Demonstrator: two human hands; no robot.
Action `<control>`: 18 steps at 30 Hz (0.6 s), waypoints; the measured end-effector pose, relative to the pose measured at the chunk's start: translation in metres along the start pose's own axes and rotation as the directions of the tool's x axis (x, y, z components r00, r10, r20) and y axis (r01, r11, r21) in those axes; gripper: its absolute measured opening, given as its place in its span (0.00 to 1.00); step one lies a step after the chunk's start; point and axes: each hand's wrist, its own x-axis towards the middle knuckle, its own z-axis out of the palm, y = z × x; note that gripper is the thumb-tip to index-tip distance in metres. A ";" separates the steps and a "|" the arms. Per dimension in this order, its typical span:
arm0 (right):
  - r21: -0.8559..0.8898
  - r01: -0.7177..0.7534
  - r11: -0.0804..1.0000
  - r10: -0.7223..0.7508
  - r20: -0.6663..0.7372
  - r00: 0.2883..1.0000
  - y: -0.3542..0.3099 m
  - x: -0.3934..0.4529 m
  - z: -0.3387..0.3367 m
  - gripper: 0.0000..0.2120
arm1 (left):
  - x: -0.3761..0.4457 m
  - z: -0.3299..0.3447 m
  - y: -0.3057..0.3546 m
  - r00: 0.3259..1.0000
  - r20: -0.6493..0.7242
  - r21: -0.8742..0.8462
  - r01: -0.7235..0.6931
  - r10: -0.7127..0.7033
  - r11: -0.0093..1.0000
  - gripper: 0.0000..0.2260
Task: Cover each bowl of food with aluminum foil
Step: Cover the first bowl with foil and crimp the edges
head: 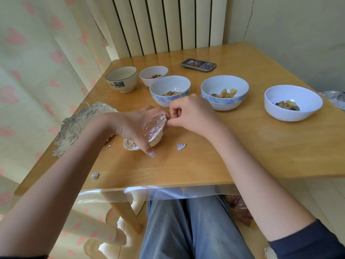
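The glossy wooden desk (242,146) fills the view under a clear plastic sheet. Toward twelve o'clock stand five round ceramic bowls: a plain white bowl (293,102) at two o'clock, two blue-banded bowls (225,92) (169,90) with chunky food, a small white bowl (153,75) and a cream bowl (121,79) at eleven. At centre the left hand (134,128) grips a small foil-covered bowl (155,128), tilted on edge, its crinkled silver foil facing right. The right hand (190,114) pinches the foil rim at its upper edge. A dark phone (197,65) lies at twelve. Foil scraps (181,146) (95,176) lie near six and eight.
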 end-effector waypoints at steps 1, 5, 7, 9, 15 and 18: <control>-0.001 0.005 1.000 -0.005 0.010 1.000 -0.001 0.003 -0.001 0.12 | 0.000 0.000 -0.001 1.000 -0.003 -0.014 -0.005 0.005 1.000 0.39; 0.175 0.010 0.984 -0.026 0.091 0.995 0.000 0.001 0.002 0.07 | -0.004 0.000 -0.006 1.000 -0.009 -0.052 -0.022 0.021 0.998 0.40; 0.238 -0.001 0.971 -0.020 0.088 0.996 0.001 -0.005 0.007 0.06 | -0.004 0.000 -0.007 1.000 -0.011 -0.046 -0.012 0.011 0.999 0.41; 0.250 -0.007 0.968 -0.005 0.050 0.999 0.002 -0.011 0.013 0.06 | -0.003 0.000 -0.006 1.000 0.005 -0.036 -0.007 0.008 0.999 0.43; 0.213 -0.004 0.977 0.010 -0.027 1.000 0.003 -0.019 0.016 0.06 | -0.001 -0.001 -0.005 0.999 0.034 -0.018 -0.016 0.017 1.000 0.46; 0.198 0.033 0.980 -0.024 -0.046 0.999 0.001 -0.019 0.017 0.03 | -0.002 -0.001 -0.006 0.999 0.038 -0.018 -0.024 0.025 1.000 0.47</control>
